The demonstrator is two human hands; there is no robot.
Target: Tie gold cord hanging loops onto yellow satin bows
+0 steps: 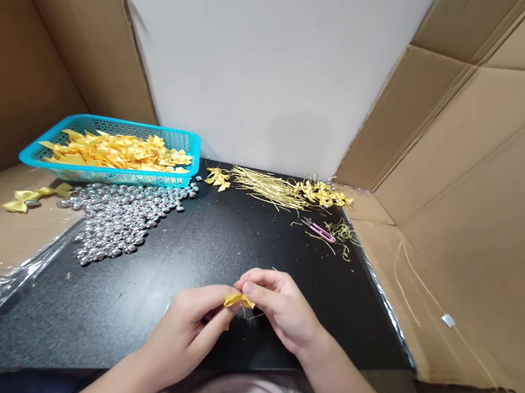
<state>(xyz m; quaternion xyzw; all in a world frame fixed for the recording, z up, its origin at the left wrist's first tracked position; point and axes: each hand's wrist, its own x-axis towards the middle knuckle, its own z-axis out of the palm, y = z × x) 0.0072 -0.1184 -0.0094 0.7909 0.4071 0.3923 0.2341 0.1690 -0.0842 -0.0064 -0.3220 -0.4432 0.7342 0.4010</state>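
Note:
A small yellow ribbon bow (pixel 239 300) is held between my two hands over the front of the black table (pixel 160 314). My left hand (pixel 196 324) pinches the bow from the left with thumb and forefinger. My right hand (pixel 281 308) is closed at the bow's right and upper side, its thumb and fingertips pressed together. A thin gold cord end shows just below the bow. What exactly the right fingertips hold is too small to make out; they touch or nearly touch the bow.
A blue basket (pixel 29 154) of yellow bows stands at the back left, with silver beads (pixel 121 219) spread before it. Gold cords (pixel 269 187), finished bows (pixel 324 194) and pink thread snips (pixel 321 231) lie at the back right. Cardboard walls (pixel 502 164) flank the table.

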